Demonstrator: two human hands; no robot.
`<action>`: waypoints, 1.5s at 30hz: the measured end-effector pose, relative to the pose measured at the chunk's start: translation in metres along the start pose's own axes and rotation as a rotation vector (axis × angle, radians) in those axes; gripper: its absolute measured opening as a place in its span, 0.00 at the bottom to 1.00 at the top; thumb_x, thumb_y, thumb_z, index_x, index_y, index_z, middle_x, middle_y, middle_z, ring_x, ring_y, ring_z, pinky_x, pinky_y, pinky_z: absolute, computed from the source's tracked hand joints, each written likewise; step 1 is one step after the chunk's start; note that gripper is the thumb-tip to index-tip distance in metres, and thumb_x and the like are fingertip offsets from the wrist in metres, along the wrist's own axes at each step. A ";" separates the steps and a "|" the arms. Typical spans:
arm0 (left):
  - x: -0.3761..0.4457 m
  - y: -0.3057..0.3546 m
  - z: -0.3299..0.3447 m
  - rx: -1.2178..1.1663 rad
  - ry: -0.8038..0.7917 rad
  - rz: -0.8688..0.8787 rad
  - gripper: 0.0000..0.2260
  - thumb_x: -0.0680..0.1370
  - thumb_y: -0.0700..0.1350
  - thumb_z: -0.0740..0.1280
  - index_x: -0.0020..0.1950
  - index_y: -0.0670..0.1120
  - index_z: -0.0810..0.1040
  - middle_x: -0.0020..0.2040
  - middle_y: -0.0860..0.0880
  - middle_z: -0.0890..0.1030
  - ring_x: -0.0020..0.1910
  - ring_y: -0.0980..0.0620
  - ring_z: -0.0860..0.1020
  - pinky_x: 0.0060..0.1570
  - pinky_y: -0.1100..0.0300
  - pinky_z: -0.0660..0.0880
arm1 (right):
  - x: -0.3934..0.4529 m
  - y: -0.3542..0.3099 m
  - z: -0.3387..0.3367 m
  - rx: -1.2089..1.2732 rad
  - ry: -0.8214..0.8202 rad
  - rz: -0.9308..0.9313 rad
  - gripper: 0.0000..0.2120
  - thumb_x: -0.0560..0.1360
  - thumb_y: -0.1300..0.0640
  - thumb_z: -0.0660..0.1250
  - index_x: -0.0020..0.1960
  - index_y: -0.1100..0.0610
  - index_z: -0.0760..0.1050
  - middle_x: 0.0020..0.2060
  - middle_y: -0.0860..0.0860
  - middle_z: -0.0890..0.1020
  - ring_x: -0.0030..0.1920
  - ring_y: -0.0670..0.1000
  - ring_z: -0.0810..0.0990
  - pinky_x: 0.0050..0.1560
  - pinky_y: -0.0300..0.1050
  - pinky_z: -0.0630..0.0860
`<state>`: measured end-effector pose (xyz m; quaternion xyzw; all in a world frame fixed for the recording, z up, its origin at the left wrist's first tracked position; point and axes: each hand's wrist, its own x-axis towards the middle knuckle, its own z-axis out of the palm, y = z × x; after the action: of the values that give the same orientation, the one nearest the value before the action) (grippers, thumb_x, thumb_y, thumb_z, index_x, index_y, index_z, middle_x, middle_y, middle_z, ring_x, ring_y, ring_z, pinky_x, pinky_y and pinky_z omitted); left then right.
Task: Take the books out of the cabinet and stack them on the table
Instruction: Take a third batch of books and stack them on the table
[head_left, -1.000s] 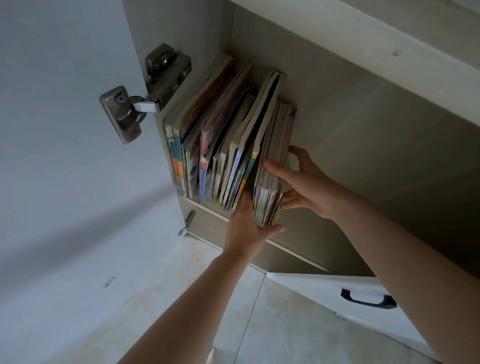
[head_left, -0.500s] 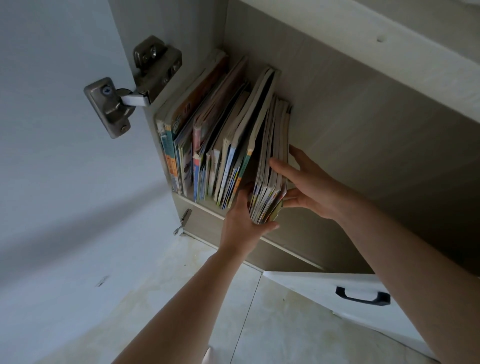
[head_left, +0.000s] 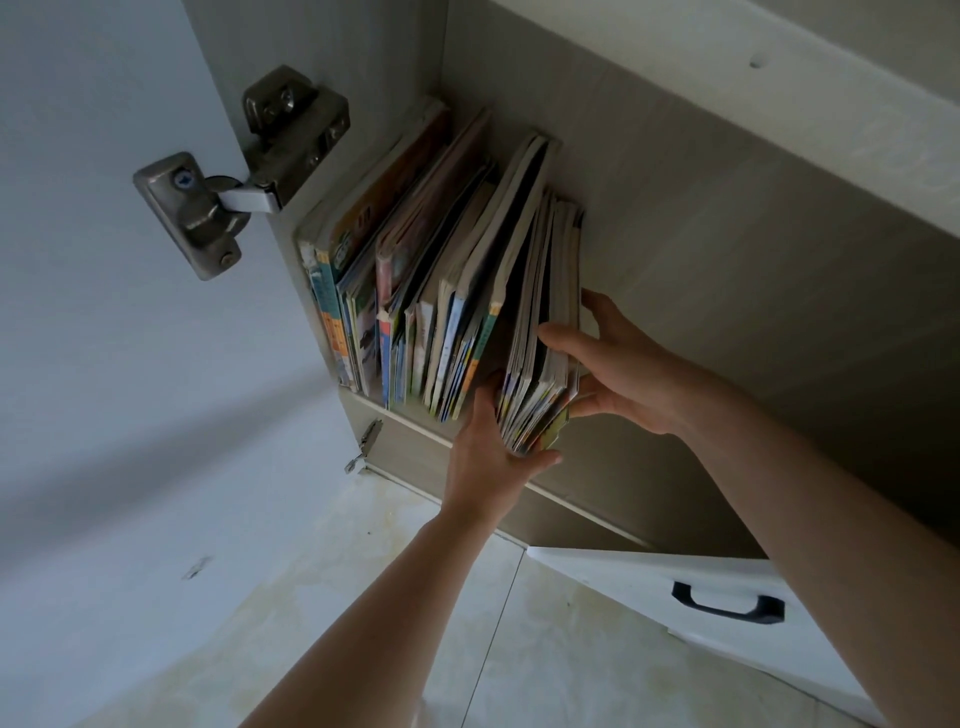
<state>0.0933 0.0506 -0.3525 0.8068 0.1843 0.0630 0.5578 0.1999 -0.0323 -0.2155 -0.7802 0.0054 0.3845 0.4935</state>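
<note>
The left hand (head_left: 488, 457) cups the lower spine edge of a bundle of thin books (head_left: 545, 332), thumb hooked under its bottom corner and fingers slipped in on the bundle's left side. The right hand (head_left: 623, 374) grips the same bundle from the other side: thumb laid across the front edges, fingers reaching behind, though how far they wrap is hidden by the pages. The bundle stands upright between the two hands on the cabinet shelf (head_left: 597, 467), its lower end jutting past the shelf's front edge. Just left of the left hand, a row of books (head_left: 415, 291) stands packed against the cabinet side wall. Further left, a metal hinge (head_left: 234, 182) joins the open door (head_left: 104, 364). Below the right forearm, a white drawer front (head_left: 675, 582) carries a black handle (head_left: 727, 605).
</note>
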 end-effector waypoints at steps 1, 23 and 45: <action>0.000 0.001 0.001 0.002 0.000 0.004 0.42 0.63 0.53 0.80 0.71 0.52 0.60 0.65 0.50 0.75 0.62 0.50 0.77 0.59 0.52 0.77 | 0.001 -0.001 0.001 -0.011 0.009 0.003 0.33 0.76 0.52 0.68 0.74 0.41 0.53 0.50 0.52 0.79 0.45 0.59 0.85 0.49 0.60 0.82; -0.008 -0.007 -0.029 0.252 0.148 -0.021 0.33 0.76 0.67 0.49 0.31 0.42 0.77 0.28 0.48 0.79 0.28 0.50 0.78 0.28 0.67 0.67 | 0.008 -0.007 0.019 -0.232 0.255 0.085 0.38 0.72 0.61 0.68 0.73 0.45 0.51 0.50 0.55 0.75 0.50 0.58 0.78 0.48 0.60 0.81; -0.064 -0.005 -0.004 -0.087 -0.110 0.029 0.45 0.64 0.48 0.77 0.76 0.55 0.57 0.68 0.57 0.70 0.63 0.61 0.72 0.52 0.73 0.73 | -0.054 0.016 0.065 -0.482 0.320 -0.042 0.21 0.73 0.56 0.68 0.59 0.52 0.59 0.43 0.50 0.76 0.38 0.49 0.79 0.38 0.46 0.81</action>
<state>0.0314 0.0322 -0.3487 0.7866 0.1388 0.0346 0.6007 0.1173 -0.0099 -0.2093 -0.9256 -0.0246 0.2367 0.2943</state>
